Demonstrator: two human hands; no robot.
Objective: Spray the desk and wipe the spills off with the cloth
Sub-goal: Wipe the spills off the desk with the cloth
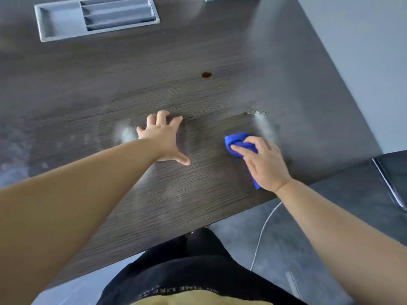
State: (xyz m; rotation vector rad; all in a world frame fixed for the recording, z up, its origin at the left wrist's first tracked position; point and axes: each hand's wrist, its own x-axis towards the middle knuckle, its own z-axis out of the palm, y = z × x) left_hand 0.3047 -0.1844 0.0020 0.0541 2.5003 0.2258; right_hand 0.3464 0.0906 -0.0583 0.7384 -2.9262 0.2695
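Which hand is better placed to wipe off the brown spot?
Right. The right hand grips the blue cloth on the desk; the left hand rests spread on it, holding nothing. The brown spot lies farther back, beyond both.

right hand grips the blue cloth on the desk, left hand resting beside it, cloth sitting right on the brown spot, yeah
Not the last part. The head view shows the brown spot bare, farther up the desk, apart from the blue cloth. The right hand does grip the cloth on the desk, with the left hand resting beside it.
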